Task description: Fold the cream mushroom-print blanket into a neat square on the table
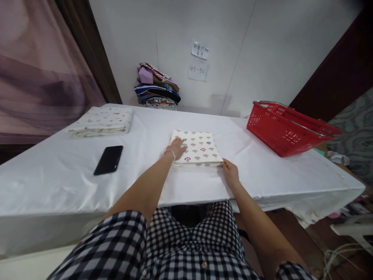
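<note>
A folded white cloth with a mushroom print lies on the white-covered table in front of me. My left hand, with a bracelet at the wrist, rests flat on the cloth's left part, fingers stretched out. At the near right corner my right hand pinches the cloth's edge between thumb and fingers. Some of the right fingertips are hidden by the cloth.
Another folded patterned cloth lies at the back left, with a black phone nearer me. A red basket stands on the right. Behind the table rises a stack of folded fabrics by the wall, below paper signs.
</note>
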A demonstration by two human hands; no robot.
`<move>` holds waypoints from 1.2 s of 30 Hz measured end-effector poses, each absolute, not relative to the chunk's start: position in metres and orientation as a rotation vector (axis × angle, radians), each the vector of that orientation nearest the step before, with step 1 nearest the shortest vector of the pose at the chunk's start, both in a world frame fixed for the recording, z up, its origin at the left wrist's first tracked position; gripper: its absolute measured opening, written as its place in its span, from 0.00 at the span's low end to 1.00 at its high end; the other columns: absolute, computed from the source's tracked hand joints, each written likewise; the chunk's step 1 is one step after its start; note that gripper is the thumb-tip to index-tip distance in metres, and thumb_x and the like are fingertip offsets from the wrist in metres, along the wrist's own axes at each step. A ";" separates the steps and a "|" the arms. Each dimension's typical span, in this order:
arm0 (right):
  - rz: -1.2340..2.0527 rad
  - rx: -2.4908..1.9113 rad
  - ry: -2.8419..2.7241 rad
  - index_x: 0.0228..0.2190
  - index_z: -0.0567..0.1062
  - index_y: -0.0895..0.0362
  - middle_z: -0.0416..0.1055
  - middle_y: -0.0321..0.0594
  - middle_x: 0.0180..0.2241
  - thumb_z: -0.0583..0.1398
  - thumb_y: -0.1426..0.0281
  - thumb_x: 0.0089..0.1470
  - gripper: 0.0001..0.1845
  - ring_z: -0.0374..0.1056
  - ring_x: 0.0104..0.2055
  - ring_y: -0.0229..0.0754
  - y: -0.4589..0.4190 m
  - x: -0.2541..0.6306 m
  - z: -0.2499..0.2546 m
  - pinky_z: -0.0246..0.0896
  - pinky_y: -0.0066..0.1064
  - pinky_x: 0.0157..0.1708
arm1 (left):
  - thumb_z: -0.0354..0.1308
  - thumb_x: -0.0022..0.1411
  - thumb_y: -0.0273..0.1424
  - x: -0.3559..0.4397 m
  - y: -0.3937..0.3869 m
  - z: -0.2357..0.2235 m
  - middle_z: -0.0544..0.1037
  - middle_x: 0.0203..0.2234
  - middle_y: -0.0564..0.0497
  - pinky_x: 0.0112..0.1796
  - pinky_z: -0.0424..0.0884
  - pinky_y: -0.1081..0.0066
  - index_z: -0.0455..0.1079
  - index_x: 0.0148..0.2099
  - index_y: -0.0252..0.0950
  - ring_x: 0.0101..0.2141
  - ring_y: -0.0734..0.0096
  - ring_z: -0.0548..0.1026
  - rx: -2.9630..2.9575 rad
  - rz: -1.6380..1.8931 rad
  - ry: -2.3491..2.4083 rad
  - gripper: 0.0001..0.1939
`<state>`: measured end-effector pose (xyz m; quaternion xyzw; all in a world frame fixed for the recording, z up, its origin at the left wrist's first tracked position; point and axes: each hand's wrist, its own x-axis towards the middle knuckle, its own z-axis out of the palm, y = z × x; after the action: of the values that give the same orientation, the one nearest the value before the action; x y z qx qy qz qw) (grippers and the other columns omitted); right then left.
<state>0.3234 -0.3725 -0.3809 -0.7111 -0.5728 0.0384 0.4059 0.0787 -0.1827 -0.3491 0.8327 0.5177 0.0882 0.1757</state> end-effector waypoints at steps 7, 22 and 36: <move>-0.104 -1.949 -1.319 0.29 0.69 0.56 0.69 0.38 0.27 0.52 0.66 0.51 0.08 0.62 0.31 0.41 -0.373 0.320 -0.378 0.55 0.32 0.34 | 0.38 0.63 0.46 0.080 -0.183 -0.348 0.43 0.65 0.53 0.59 0.46 0.61 0.47 0.64 0.40 0.64 0.66 0.39 2.357 0.235 1.471 0.31; -0.342 -1.983 -1.597 0.42 0.71 0.57 0.67 0.41 0.33 0.51 0.74 0.53 0.16 0.59 0.38 0.44 -0.384 0.307 -0.373 0.51 0.34 0.39 | 0.38 0.63 0.47 0.080 -0.184 -0.350 0.44 0.65 0.55 0.59 0.49 0.60 0.48 0.64 0.42 0.64 0.64 0.40 2.355 0.273 1.482 0.30; 0.047 -1.829 -1.343 0.35 0.72 0.57 0.69 0.39 0.31 0.52 0.65 0.53 0.13 0.63 0.33 0.41 -0.367 0.306 -0.380 0.56 0.31 0.36 | 0.41 0.62 0.46 0.080 -0.181 -0.354 0.46 0.64 0.53 0.60 0.46 0.62 0.51 0.63 0.41 0.63 0.66 0.41 2.341 0.330 1.469 0.30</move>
<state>0.3064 -0.3674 -0.3798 -0.7305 -0.5364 0.0189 0.4222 0.0800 -0.1809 -0.3535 0.8276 0.5194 0.1168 0.1780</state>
